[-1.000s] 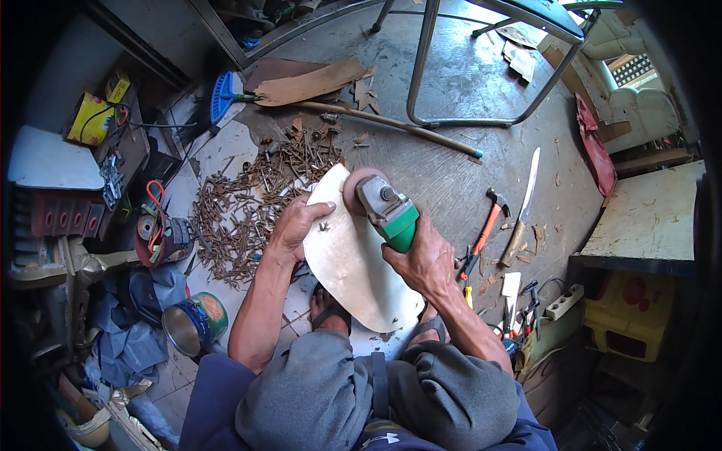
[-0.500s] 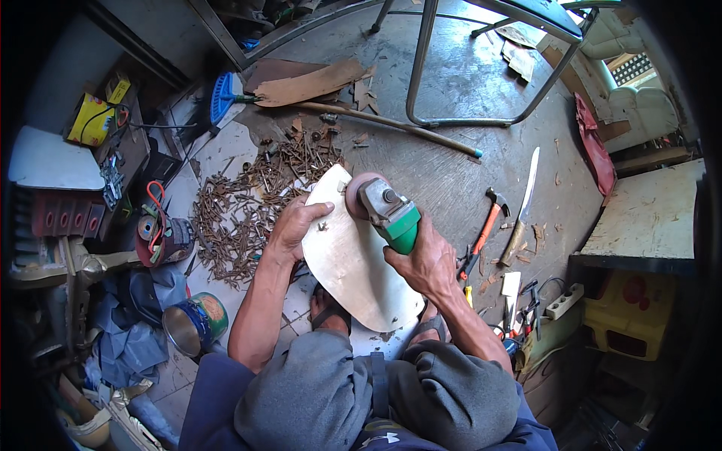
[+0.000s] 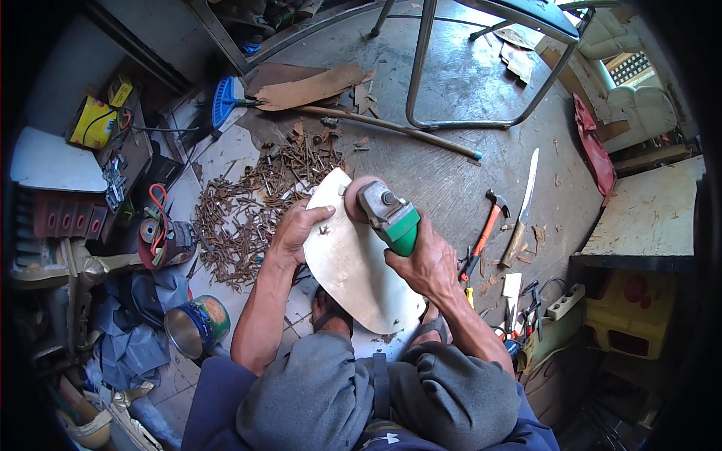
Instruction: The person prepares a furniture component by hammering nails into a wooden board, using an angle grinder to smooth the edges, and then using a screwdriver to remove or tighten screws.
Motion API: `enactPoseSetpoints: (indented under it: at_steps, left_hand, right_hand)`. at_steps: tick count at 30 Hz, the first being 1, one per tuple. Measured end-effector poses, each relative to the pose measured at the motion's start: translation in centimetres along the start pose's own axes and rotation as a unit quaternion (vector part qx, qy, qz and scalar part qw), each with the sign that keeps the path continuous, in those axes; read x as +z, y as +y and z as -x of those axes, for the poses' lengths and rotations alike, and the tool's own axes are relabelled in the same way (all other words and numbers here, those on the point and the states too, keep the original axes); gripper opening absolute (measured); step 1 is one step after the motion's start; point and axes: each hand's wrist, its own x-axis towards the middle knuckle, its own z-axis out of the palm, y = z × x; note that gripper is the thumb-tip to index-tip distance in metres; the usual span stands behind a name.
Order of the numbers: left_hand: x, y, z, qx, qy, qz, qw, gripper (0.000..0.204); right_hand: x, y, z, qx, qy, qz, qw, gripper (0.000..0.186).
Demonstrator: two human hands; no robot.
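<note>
My left hand (image 3: 295, 230) grips the upper left edge of a pale curved board (image 3: 353, 270), its thumb lying on the face and the fingers hidden behind. The board leans over my feet, with small dark metal bits standing out of its face. My right hand (image 3: 427, 259) is wrapped round the green body of an angle grinder (image 3: 391, 218). The grinder's round disc (image 3: 363, 197) is at the board's upper right edge, beside a metal bit. Whether the disc spins I cannot tell.
A heap of rusty screws and nails (image 3: 248, 214) spreads beyond my left hand. A broom (image 3: 376, 126) lies behind it. To the right are a hammer (image 3: 487, 225), a long knife (image 3: 524, 203) and a white power strip (image 3: 564, 302). A metal-framed chair (image 3: 418, 75) stands ahead; a tin can (image 3: 197, 328) lies at left.
Almost nothing differs. The whole picture has shifted very slightly; the board and grinder keep their places against each other, and both hands keep their grip.
</note>
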Motion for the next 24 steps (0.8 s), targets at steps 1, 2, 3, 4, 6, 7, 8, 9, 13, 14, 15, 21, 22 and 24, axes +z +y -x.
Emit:
enactPoseSetpoints:
  at_steps: [1,2,3,4,6,7,8,9,13,14,15,21,22,24]
  left_hand:
    - [0.1,0.0,0.1,-0.001,-0.001,-0.001,1.000,0.042]
    - [0.1,0.0,0.1,-0.003,-0.002,-0.001,1.000,0.042]
    - [0.2,0.0,0.1,-0.004,-0.002,-0.002,1.000,0.042]
    - [0.0,0.0,0.2,-0.007,-0.005,0.000,1.000,0.042]
    - [-0.6,0.0,0.4,-0.012,-0.011,0.002,1.000,0.042]
    - [-0.3,0.0,0.2,-0.006,-0.008,0.003,1.000,0.043]
    - [0.1,-0.1,0.2,0.000,-0.006,0.003,1.000,0.043]
    - [0.4,0.0,0.1,0.006,-0.003,0.003,1.000,0.043]
    - [0.0,-0.1,-0.1,-0.004,-0.016,-0.001,1.000,0.045]
    - [-0.3,0.0,-0.1,-0.006,-0.022,0.000,1.000,0.046]
    - [-0.4,0.0,0.0,-0.009,-0.028,0.000,1.000,0.046]
    - [0.0,0.0,0.3,-0.001,-0.018,0.001,1.000,0.047]
    - [0.0,-0.1,0.3,0.002,-0.018,0.009,1.000,0.047]
    - [0.1,-0.2,0.3,0.008,-0.017,0.023,1.000,0.047]
  right_hand:
    - [-0.1,0.4,0.1,0.003,-0.001,0.000,1.000,0.075]
    - [-0.1,0.6,0.1,0.012,-0.004,-0.008,1.000,0.083]
    - [-0.1,0.6,0.0,0.008,-0.005,-0.005,1.000,0.083]
    - [-0.1,0.3,0.0,0.005,-0.007,-0.003,1.000,0.083]
    - [0.0,0.0,0.2,0.003,-0.013,-0.003,1.000,0.083]
    - [-0.1,-0.2,0.2,0.004,-0.013,-0.003,1.000,0.083]
    - [-0.3,-0.3,0.1,0.004,-0.014,-0.004,1.000,0.083]
    - [-0.4,-0.2,0.2,0.004,-0.014,-0.001,1.000,0.083]
    - [-0.5,-0.4,0.7,-0.010,-0.016,0.005,1.000,0.079]
    - [-0.5,-0.6,0.8,-0.015,-0.015,0.005,1.000,0.077]
    - [-0.5,-0.5,0.8,-0.013,-0.014,0.002,1.000,0.077]
    - [-0.9,-0.5,0.6,-0.006,-0.013,0.006,1.000,0.075]
    - [-1.2,-0.9,0.5,-0.004,-0.018,0.008,1.000,0.075]
    - [-1.1,-0.8,0.7,-0.005,-0.023,0.005,1.000,0.075]
